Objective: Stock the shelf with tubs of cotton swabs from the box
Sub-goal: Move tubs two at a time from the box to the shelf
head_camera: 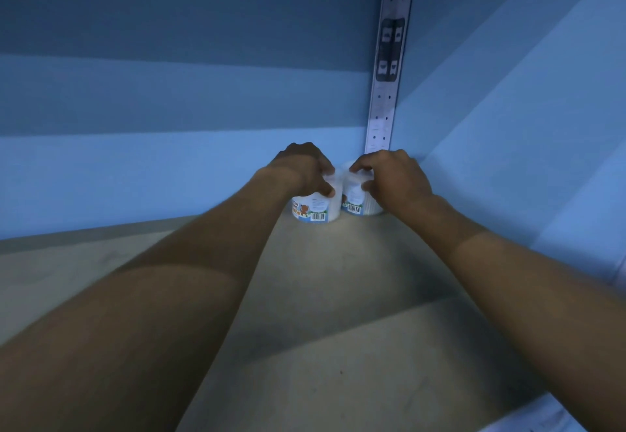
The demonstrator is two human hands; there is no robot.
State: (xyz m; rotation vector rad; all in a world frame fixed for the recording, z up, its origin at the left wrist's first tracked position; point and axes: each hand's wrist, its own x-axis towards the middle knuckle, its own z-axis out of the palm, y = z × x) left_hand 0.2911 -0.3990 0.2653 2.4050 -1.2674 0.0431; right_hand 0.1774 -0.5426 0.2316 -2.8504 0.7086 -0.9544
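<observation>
Tubs of cotton swabs, two of them, stand at the back of the shelf point(338, 296) with a hand on each.

From my remote seat I see both arms reaching toward twelve o'clock into the far corner, where a perforated metal upright point(386, 92) rises at about one o'clock. The left hand point(301, 169) curls its fingers and thumb over the top of the left tub point(315, 209), whose label with a cartoon bear and a barcode faces me. The right hand point(393, 177) grips the top of the right tub point(357, 199) the same way, just below the upright. The tubs stand upright, side by side, and seem to touch, though blur at the lids keeps me from being sure. The blue back wall point(169, 167) sits right behind them.
</observation>
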